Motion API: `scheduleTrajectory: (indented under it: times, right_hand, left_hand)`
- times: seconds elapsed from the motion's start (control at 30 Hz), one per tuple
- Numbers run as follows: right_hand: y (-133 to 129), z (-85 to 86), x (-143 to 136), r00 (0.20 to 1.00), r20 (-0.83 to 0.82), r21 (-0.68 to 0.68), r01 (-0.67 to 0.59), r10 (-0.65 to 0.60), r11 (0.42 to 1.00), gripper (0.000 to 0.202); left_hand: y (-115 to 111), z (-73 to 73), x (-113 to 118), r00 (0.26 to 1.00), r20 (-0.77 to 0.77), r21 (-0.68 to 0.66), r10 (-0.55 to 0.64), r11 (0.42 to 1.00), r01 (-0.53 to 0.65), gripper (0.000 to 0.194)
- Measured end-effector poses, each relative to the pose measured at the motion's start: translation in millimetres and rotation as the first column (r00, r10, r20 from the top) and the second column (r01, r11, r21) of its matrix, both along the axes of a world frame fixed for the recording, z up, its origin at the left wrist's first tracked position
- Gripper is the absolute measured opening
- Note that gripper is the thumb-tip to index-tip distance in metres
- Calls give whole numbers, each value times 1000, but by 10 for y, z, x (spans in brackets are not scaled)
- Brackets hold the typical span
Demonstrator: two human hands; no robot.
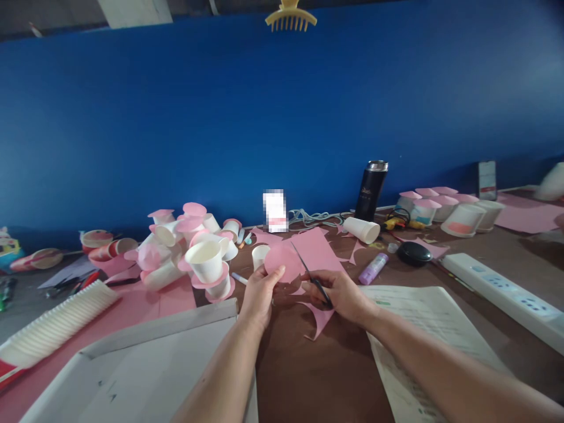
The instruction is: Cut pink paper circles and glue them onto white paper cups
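A round pink paper piece (pixel 286 260) is pinched in my left hand (pixel 263 288), thumb on top of its left edge. My right hand (pixel 337 294) grips black-handled scissors (pixel 304 261), whose blades point up and left over the right side of the disc. Behind the scissors lies a larger pink sheet (pixel 319 249) with cut edges. A curved pink offcut (pixel 321 319) rests on the brown table (pixel 308 376) just below my right hand. One small white cup (pixel 260 256) stands right behind my left hand.
Left are piled cups with pink discs (pixel 205 261), a long cup stack (pixel 57 329) and a white box lid (pixel 154 370). To the right are a purple glue stick (pixel 373 269), printed papers (pixel 423 329), a power strip (pixel 506 294) and a black bottle (pixel 371 191).
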State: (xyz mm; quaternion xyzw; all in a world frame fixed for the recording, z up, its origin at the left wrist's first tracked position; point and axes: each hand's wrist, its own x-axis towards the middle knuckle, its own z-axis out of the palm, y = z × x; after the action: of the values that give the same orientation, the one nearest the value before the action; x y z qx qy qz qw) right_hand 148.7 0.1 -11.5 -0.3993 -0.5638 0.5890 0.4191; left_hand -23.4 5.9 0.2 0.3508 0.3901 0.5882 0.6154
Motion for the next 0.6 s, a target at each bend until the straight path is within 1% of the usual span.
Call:
scheduleTrajectory:
  times: [0.13, 0.27, 0.43, 0.53, 0.6]
  right_hand:
    - [-3, 12, 4, 1000, -27, -17, -9, 9, 1000, 43]
    - [-3, 10, 5, 998, -61, -23, -14, 13, 1000, 44]
    - [2, -6, -4, 998, -67, -28, -1, -1, 1000, 46]
    - [8, -14, -6, 997, -74, -46, 16, -20, 999, 49]
    - [16, -22, -5, 996, -77, -63, 39, -44, 997, 52]
  left_hand:
    - [1, -8, 5, 1000, 14, -1, -17, 1000, 17, 27]
    - [5, -19, 4, 999, 29, 0, -28, 1000, 28, 32]
    - [12, -22, -16, 999, -9, 18, -30, 999, 31, 33]
    - [17, -17, -23, 999, -27, -6, 35, 999, -35, 29]
    - [17, -6, -22, 994, -37, -17, 99, 995, -100, 31]
